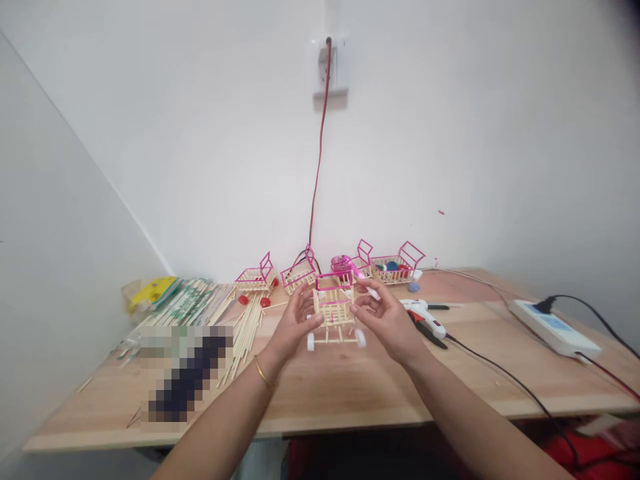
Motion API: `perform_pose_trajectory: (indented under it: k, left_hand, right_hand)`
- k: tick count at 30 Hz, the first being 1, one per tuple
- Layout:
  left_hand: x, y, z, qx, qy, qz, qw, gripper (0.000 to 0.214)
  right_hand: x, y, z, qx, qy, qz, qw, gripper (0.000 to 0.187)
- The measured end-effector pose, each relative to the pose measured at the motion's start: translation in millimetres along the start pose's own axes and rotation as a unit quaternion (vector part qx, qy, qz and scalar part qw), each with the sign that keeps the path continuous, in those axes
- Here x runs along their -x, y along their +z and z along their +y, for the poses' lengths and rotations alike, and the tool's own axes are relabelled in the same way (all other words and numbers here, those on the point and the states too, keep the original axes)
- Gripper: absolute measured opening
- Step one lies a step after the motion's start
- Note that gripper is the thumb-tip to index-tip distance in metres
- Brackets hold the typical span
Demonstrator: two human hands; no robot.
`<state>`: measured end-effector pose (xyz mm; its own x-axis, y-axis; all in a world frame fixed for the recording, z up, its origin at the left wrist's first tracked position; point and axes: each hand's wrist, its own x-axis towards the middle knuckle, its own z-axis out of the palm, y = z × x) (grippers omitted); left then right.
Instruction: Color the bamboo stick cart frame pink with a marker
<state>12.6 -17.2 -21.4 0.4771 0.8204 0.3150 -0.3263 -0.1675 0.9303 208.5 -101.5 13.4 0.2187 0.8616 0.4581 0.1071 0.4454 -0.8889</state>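
A small toy shopping cart (334, 313) made of thin wooden sticks is held above the table's middle, its upper rim coloured pink and its wheels white. My left hand (293, 323) grips the cart's left side, with the thumb at its lower edge. My right hand (387, 323) steadies the right side with the thumb and also has a pink marker (357, 270) with a whitish lower end between its fingers. The marker slants up and leftward over the cart's rim; where its tip lies I cannot tell.
Behind stand several similar carts, one with red wheels (256, 277) and one holding bottle caps (395, 267). Loose sticks (245, 337) and stick packets (185, 303) lie left. A glue gun (425, 317), orange-and-black pliers (425, 330) and a power strip (555, 330) lie right, with trailing cords.
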Motion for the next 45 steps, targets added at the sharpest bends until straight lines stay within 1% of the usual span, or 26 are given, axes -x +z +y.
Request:
perform_pose_trajectory:
  k: [3,6,9,15,19,21,24,26,28,30,32,34,36,38,41,45]
  left_hand:
    - [0.8,1.0,1.2,-0.028,0.002,0.005,1.000,0.092]
    - [0.9,2.3,1.7,-0.043,-0.014,0.010,0.999,0.094]
    - [-0.1,1.7,-0.4,-0.037,-0.031,0.007,0.999,0.095]
    - [0.0,1.9,-3.7,-0.016,-0.029,-0.010,0.999,0.104]
    - [1.1,6.3,-2.5,-0.002,-0.031,-0.045,0.999,0.107]
    - [1.2,7.9,-2.1,0.001,-0.033,-0.059,0.998,0.107]
    - [1.4,9.4,-1.6,-0.005,-0.038,-0.055,0.998,0.107]
    - [1.8,10.2,-1.1,0.001,-0.042,-0.044,0.998,0.105]
    - [2.4,10.8,-0.6,0.010,-0.050,-0.035,0.998,0.104]
    - [2.8,10.9,-0.4,0.014,-0.057,-0.028,0.998,0.105]
    - [2.9,10.4,-1.2,0.012,-0.056,-0.022,0.998,0.106]
    - [2.6,9.3,-2.6,0.015,-0.053,-0.022,0.998,0.104]
    - [2.3,8.4,-3.7,0.025,-0.051,-0.030,0.998,0.101]
    - [2.3,8.3,-3.9,0.038,-0.053,-0.037,0.997,0.097]
    - [2.7,9.2,-2.5,0.047,-0.055,-0.036,0.997,0.094]
    - [2.9,9.9,-2.3,0.046,-0.050,-0.044,0.997,0.094]
  right_hand:
    - [2.2,-0.4,7.5,-0.018,0.000,0.005,1.000,0.045]
    - [3.6,1.8,16.8,-0.045,-0.009,0.026,0.999,0.044]
    - [3.1,5.2,23.3,-0.068,-0.008,0.050,0.996,0.044]
    - [-0.5,6.0,27.3,-0.082,-0.019,0.083,0.993,0.044]
    - [-0.1,3.7,26.3,-0.075,-0.043,0.061,0.994,0.043]
    - [1.3,3.6,25.2,-0.074,-0.043,0.051,0.995,0.042]
    - [2.2,3.0,23.9,-0.077,-0.030,0.043,0.996,0.043]
    - [1.6,-0.1,22.4,-0.072,-0.033,0.049,0.996,0.041]
    - [1.7,-6.5,18.8,-0.048,-0.050,0.077,0.995,0.034]
    - [4.5,-15.3,12.6,-0.003,-0.080,0.120,0.990,0.024]
    - [11.1,-24.1,4.4,0.045,-0.122,0.158,0.979,0.017]
    - [20.2,-30.1,-3.7,0.084,-0.167,0.177,0.966,0.014]
    - [28.9,-32.5,-9.7,0.117,-0.202,0.170,0.957,0.013]
    - [34.5,-32.0,-12.9,0.154,-0.219,0.146,0.952,0.017]
    - [35.1,-29.6,-14.2,0.189,-0.221,0.118,0.950,0.020]
    - [28.2,-27.9,-14.4,0.190,-0.227,0.106,0.949,0.021]
